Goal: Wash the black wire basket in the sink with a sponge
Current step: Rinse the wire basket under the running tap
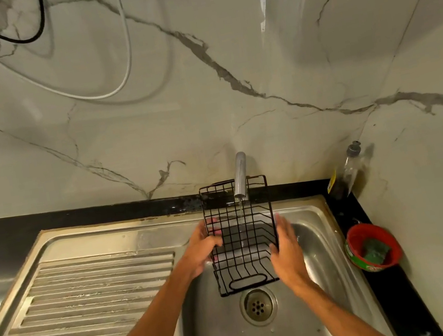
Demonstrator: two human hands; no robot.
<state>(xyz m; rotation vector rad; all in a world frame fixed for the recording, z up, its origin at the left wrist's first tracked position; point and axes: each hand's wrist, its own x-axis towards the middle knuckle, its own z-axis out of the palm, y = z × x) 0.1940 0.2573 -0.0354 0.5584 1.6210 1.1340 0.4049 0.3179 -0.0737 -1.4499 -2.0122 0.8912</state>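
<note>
Over the sink (103, 242), the black wire basket (245, 240) is held up under the running tap (241, 176), its long axis pointing away from the person. The left grip (202, 248) curls round the wires of its left edge. The right grip (286, 251) presses the right edge with straight fingers. Further right on the tabletop, a red bowl (356, 233) holds the sponge (375, 250), nearer the right grip.

Both forearms (142, 330) are bare along all their visible length. The left grip (200, 250) and right grip (286, 248) are bare hands with slim fingers.
</note>
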